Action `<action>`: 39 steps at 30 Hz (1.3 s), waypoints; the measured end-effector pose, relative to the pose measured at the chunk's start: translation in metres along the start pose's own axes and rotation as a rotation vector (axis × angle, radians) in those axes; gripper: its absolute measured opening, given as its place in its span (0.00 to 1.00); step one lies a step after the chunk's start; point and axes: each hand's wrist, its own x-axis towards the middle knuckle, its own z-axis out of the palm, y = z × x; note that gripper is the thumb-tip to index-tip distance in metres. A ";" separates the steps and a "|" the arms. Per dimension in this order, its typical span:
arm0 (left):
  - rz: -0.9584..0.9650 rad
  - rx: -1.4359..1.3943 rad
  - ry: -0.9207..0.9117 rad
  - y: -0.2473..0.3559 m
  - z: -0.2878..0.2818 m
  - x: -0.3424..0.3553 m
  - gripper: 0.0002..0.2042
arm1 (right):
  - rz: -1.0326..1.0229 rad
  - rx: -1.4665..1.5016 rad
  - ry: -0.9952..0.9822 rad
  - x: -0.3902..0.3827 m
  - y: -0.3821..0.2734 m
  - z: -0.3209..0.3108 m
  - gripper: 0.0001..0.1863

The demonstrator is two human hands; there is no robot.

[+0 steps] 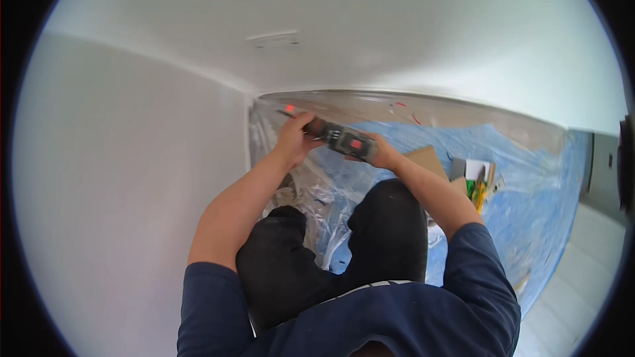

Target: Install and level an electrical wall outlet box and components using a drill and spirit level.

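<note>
Both hands hold a dark cordless power tool [344, 139], which looks like a drill, with a red square on its battery end. My left hand [297, 135] grips the front part near a small bright red spot [290, 108]. My right hand [377, 151] is wrapped round the rear end, partly hidden behind the battery. The tool's slim front end points toward the corner where the white wall [152, 139] meets the sloped white surface [410, 39], over clear plastic sheeting [307, 192].
My bent legs [390, 225] are below. Blue sheeting [529, 192] covers the surface at right, with cardboard [420, 158] and hand tools with green and yellow parts [479, 195] on it. Pale tiles [582, 258] show at far right. A white slotted fitting [274, 39] is on the white surface.
</note>
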 end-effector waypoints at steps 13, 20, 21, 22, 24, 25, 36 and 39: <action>0.022 0.196 0.195 -0.002 -0.066 -0.009 0.11 | 0.274 -0.039 0.565 -0.138 -0.011 -0.089 0.15; -0.320 0.692 0.244 0.014 -0.010 -0.037 0.15 | 0.786 -0.302 1.387 -0.373 0.069 -0.113 0.13; -0.444 0.841 0.260 0.019 0.004 -0.044 0.16 | 0.906 -0.315 1.395 -0.393 0.086 -0.098 0.14; -0.563 0.991 0.292 0.027 0.011 -0.057 0.16 | 1.022 -0.314 1.388 -0.406 0.105 -0.078 0.14; -0.614 1.407 0.138 0.036 0.018 -0.075 0.20 | 1.271 -0.312 1.134 -0.434 0.139 -0.043 0.19; -0.613 1.419 0.141 0.038 0.034 -0.085 0.20 | 1.272 -0.299 1.139 -0.435 0.146 -0.027 0.19; 0.077 1.315 -0.301 -0.032 0.196 -0.176 0.05 | 1.323 0.092 1.577 -0.409 0.172 -0.017 0.35; 0.153 1.225 -0.318 -0.030 0.197 -0.174 0.06 | 1.375 -0.063 1.541 -0.449 0.158 -0.008 0.30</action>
